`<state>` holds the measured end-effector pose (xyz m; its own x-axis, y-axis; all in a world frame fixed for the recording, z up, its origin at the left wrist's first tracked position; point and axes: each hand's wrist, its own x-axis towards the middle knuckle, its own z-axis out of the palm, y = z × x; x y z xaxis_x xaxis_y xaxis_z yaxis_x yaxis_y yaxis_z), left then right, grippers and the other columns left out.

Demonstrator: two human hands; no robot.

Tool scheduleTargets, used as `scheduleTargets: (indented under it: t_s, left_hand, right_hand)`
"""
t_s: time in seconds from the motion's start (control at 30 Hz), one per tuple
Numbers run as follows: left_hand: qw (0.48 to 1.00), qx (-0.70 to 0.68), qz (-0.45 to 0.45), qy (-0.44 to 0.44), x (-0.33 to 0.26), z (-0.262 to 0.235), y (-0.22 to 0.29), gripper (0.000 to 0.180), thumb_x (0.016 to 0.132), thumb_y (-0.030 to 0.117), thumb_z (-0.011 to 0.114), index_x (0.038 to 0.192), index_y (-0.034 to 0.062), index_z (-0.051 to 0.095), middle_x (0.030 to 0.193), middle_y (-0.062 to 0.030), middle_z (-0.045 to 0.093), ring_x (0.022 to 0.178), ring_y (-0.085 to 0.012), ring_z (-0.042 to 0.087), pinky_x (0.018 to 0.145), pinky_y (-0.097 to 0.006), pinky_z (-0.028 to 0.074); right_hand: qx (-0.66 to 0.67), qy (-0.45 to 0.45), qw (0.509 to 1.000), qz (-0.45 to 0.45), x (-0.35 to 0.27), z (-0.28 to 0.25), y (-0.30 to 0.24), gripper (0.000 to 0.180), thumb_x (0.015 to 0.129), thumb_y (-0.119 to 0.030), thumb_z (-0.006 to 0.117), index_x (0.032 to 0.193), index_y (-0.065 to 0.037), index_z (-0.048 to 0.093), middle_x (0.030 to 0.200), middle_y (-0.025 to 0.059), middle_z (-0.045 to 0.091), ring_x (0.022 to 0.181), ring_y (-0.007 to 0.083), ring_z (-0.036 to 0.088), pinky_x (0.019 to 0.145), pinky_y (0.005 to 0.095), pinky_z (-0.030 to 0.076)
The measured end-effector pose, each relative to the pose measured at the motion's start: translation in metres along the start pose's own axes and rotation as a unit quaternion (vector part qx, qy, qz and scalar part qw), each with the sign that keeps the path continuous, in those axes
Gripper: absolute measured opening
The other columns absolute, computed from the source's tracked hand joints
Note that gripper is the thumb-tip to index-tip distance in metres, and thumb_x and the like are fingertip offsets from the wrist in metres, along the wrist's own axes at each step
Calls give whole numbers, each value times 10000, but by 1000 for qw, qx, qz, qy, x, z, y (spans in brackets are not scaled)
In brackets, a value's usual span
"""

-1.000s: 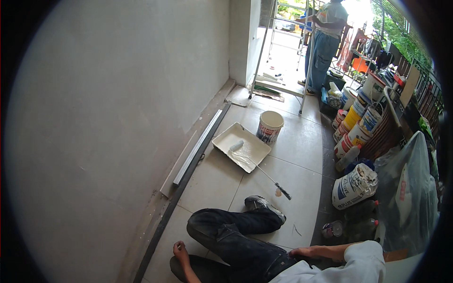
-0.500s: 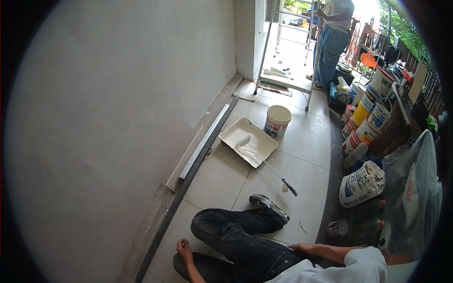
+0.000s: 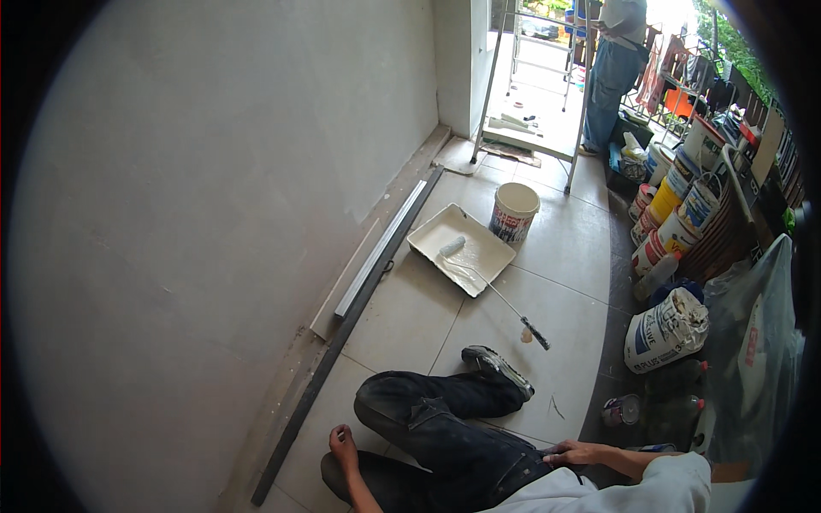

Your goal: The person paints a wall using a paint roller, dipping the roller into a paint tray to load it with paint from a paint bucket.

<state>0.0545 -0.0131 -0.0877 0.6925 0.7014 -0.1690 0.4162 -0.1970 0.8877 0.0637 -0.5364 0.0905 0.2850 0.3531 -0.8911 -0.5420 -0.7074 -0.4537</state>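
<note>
- well, clock positions run from the middle of the view, left to right: at nine, a plain grey wall (image 3: 197,222).
- near seven, the left hand (image 3: 343,445), fingers loosely curled; i cannot tell whether anything is inside them. it is near the bent knee.
- also toward seven, a dark strip (image 3: 318,389) runs along the foot of the wall.
- between five and six, the dark trousers (image 3: 453,436) on the person's folded legs.
- at three, just off the middle, a pale paint tray (image 3: 481,244); the paint roller (image 3: 451,247) lies in it, handle out over the tiles toward four.
- at two, a bucket (image 3: 511,224) stands just beside the tray.
- at one, a stepladder (image 3: 539,141).
- near five, the right hand (image 3: 575,452) lies at the waist of the trousers; its grip i cannot tell.
- between three and four, a white sack (image 3: 665,333).
</note>
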Motion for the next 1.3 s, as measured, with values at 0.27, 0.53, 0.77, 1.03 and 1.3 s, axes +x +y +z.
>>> scheduleTargets:
  t_s: [0.27, 0.53, 0.77, 1.03, 1.3]
  left_hand:
    - [1000, -8, -8, 18, -2, 2, -4, 218, 851, 163, 552, 964, -20, 589, 932, -129, 612, 823, -235, 594, 721, -332, 468]
    - [1000, 7, -4, 16, 3, 0, -7, 232, 845, 175, 562, 964, -22, 589, 948, -139, 610, 840, -240, 593, 729, -341, 467]
    - [1000, 7, -5, 21, 6, 1, -5, 225, 835, 163, 570, 958, -24, 592, 930, -141, 618, 805, -251, 604, 711, -342, 476]
    - [999, 10, -2, 36, 0, 6, -10, 205, 827, 154, 567, 924, -24, 593, 902, -138, 609, 796, -239, 600, 698, -316, 485]
    - [998, -45, -36, -24, -25, 37, 72, 213, 810, 173, 603, 922, -7, 593, 919, -122, 606, 802, -208, 596, 678, -314, 492]
  right_hand:
    - [41, 119, 992, -24, 28, 1, 10, 583, 821, -551, 547, 1126, -54, 555, 1035, 81, 599, 898, 145, 527, 797, 304, 421]
    - [353, 147, 904, -191, 21, 24, 30, 654, 854, -634, 358, 1107, -63, 555, 944, 60, 585, 891, 178, 537, 767, 295, 395]
    - [353, 135, 905, -194, 66, 30, 17, 718, 830, -688, 317, 1143, -86, 550, 867, 26, 532, 882, 166, 492, 820, 378, 377]
    - [149, 111, 981, -58, 86, -57, 18, 495, 830, -502, 546, 1077, -75, 592, 889, 56, 589, 788, 194, 583, 718, 352, 475]
    - [-166, 540, 821, -87, 211, -184, -39, 585, 673, -327, 717, 1117, 7, 533, 971, 191, 562, 938, 334, 557, 809, 411, 459]
